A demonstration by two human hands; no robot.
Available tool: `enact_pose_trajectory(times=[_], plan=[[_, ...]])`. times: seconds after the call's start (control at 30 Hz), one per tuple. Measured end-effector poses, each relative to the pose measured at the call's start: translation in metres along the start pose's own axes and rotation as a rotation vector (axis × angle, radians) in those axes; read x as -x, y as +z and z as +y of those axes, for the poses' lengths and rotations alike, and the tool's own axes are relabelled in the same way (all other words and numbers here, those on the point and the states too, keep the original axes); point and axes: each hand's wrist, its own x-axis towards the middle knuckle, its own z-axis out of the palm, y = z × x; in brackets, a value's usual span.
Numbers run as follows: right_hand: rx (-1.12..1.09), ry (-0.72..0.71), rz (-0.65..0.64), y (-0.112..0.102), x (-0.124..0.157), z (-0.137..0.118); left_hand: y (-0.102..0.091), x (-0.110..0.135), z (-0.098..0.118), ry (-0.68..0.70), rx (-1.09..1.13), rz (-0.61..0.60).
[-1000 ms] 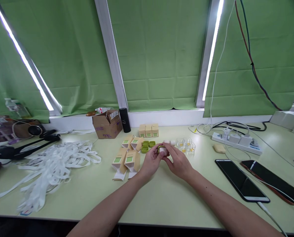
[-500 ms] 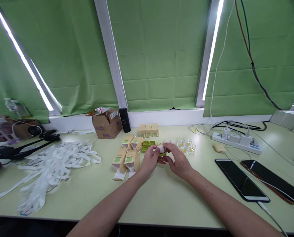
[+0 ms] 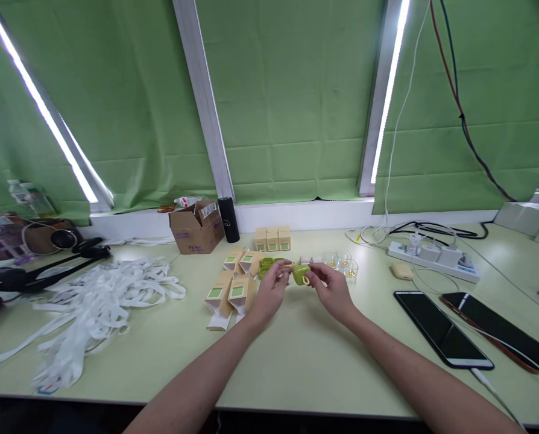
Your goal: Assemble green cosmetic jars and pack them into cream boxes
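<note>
One green looped case (image 3: 301, 275): right grip (image 3: 335, 294) pinching it, probably for steadiness; left grip (image 3: 270, 292), at nine o'clock, closure unclear.

green case (image 3: 300, 275): smooth, plastic-looking | carton (image 3: 196, 235): matt cardboard | curtain (image 3: 292, 102): creased cloth | phone (image 3: 441, 328): glossy

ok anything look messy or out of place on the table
The white straps at left: a tangled heap with loose ends, while the three small boxes stand in a neat row. Nothing looks spilled.
</note>
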Motion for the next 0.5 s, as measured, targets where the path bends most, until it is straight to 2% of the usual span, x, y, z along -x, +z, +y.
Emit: enact_pose_trajectory(times=[0.1, 0.2, 0.37, 0.5], plan=[[-0.076, 0.126, -0.017, -0.0011, -0.0007, 0.0016, -0.0063, 0.0015, -0.0004, 0.204, -0.24, -0.075], [-0.068, 0.18, -0.056, -0.0012, 0.0, 0.0002, -0.0081, 0.0038, -0.0016, 0.319, -0.39, -0.161], [-0.02, 0.155, -0.102, -0.0013, 0.0016, -0.0026, -0.0046, 0.0065, -0.0014, 0.363, -0.4, -0.239], [0.062, 0.12, -0.075, -0.0057, -0.0013, -0.0034, -0.0031, 0.004, -0.002, 0.304, -0.325, -0.116]])
